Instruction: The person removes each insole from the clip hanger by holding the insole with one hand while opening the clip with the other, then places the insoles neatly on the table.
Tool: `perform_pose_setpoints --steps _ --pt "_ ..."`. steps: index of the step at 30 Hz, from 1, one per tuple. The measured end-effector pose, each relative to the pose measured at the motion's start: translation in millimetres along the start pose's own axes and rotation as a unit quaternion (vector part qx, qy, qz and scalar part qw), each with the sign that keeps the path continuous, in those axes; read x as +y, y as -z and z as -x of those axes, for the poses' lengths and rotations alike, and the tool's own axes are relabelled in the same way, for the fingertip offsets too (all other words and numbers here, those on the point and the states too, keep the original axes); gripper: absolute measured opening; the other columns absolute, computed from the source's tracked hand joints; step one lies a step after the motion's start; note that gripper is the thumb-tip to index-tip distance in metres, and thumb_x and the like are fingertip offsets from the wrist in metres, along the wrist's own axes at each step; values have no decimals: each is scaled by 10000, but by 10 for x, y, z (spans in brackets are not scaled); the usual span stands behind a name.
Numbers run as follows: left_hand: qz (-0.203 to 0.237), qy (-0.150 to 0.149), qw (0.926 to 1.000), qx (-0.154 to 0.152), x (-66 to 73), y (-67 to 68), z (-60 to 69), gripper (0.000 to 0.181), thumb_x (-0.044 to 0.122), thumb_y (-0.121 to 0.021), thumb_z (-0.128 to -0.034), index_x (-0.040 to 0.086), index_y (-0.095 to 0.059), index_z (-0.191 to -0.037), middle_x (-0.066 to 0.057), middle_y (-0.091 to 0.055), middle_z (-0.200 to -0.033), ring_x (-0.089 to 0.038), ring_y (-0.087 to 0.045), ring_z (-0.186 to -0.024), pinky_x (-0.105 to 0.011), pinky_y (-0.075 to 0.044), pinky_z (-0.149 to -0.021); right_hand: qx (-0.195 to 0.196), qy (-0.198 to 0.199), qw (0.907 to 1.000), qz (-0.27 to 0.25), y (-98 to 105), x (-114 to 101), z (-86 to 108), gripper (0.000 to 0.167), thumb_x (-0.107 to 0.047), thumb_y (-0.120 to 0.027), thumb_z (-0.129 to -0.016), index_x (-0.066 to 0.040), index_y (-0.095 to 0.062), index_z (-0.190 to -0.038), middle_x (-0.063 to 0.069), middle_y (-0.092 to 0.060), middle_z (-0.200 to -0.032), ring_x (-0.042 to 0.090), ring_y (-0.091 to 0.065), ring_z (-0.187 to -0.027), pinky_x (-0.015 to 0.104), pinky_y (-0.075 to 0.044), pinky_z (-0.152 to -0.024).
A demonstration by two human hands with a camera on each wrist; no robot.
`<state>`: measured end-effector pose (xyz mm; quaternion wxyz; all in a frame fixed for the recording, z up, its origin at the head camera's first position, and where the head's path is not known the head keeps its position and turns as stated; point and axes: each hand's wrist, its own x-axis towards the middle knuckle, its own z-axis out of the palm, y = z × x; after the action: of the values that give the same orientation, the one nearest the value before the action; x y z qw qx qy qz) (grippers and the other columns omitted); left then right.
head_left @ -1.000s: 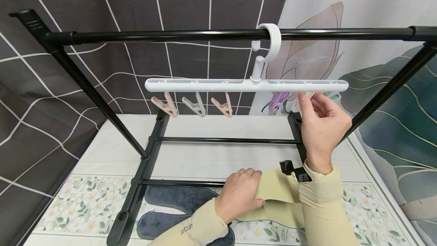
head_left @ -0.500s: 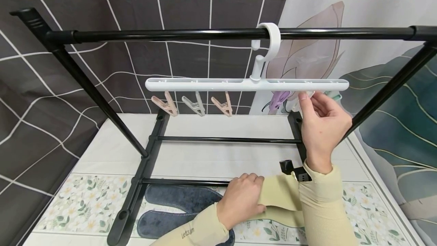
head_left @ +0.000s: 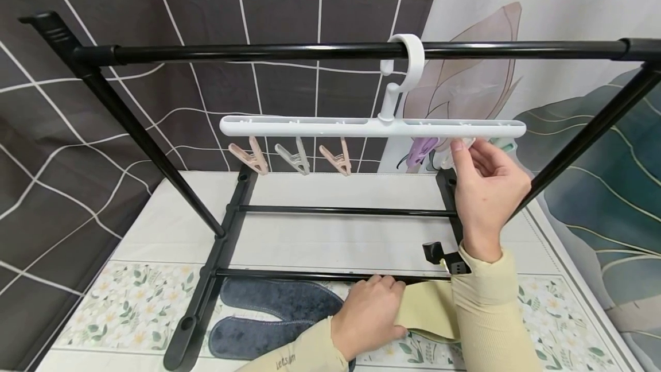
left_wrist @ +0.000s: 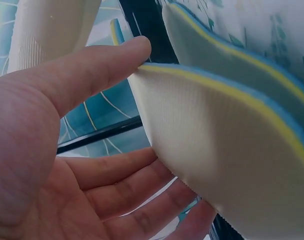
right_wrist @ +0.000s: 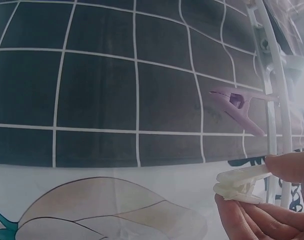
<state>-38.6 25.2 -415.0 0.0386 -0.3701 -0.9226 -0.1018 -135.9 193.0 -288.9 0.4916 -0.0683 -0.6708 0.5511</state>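
Note:
My left hand (head_left: 373, 316) grips a pale yellow insole (head_left: 430, 306) low at the front. In the left wrist view the thumb lies at one edge of this insole (left_wrist: 207, 130) and the fingers at the other; a second insole (left_wrist: 217, 55) stands behind it. My right hand (head_left: 488, 188) pinches a white clothes peg (right_wrist: 242, 182) under the right arm of a white hanger (head_left: 310, 127). Left of that peg hangs a purple peg (head_left: 420, 151), and a green peg (head_left: 503, 143) shows to the right, partly hidden by the hand.
The hanger hooks over the top bar (head_left: 232, 53) of a black rack. Pink (head_left: 250, 157) and grey pegs (head_left: 294, 157) hang on its left half. Dark blue insoles (head_left: 253, 337) lie on the floral tablecloth (head_left: 124, 309), partly under the left arm. Curtains stand behind.
My left hand has moved slightly right and down, and the yellow insoles have turned so that they overlap more. The right hand stays at the white peg.

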Motion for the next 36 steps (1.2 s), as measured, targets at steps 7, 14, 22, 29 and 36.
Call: perform_pose_setpoints --steps 7,14,22,29,36 --pt "-183 -127 9997 63 48 -37 49 639 536 -878 -681 105 -700 -1118 43 -655 -927 -89 -606 -816 -228 -512 -639 7 -11 10000 -8 -3 5 6 260 -195 -832 -820 0 -790 -986 -27 -724 -816 69 -704 -723 152 -553 -713" --pt "-247 -197 9994 -111 98 -42 78 590 508 -869 -697 116 -699 -1104 51 -658 -955 -86 -621 -859 -228 -513 -637 -1 -5 10000 -23 -9 19 3 264 -194 -833 -821 6 -788 -988 -28 -721 -810 66 -699 -715 150 -550 -713" --pt "-86 -106 9986 -517 182 -74 106 503 446 -853 -734 128 -683 -1083 59 -611 -916 -83 -582 -829 -215 -480 -601 -21 0 10000 36 -12 26 14 255 -198 -828 -828 -8 -792 -994 -25 -727 -826 64 -702 -721 152 -551 -719" --pt "-300 -36 9974 -652 237 -106 129 455 408 -850 -709 152 -669 -1040 68 -580 -903 -78 -536 -793 -209 -408 -584 27 3 10000 42 -10 31 5 268 -212 -832 -821 -14 -794 -997 -23 -729 -830 62 -707 -734 150 -553 -720" --pt "-504 -225 9957 -746 253 -124 124 426 449 -836 -729 163 -653 -987 69 -539 -840 -69 -471 -711 -196 -328 -535 20 -9 10000 41 -11 23 9 275 -212 -833 -821 -3 -792 -995 -32 -725 -821 61 -705 -729 149 -552 -720"
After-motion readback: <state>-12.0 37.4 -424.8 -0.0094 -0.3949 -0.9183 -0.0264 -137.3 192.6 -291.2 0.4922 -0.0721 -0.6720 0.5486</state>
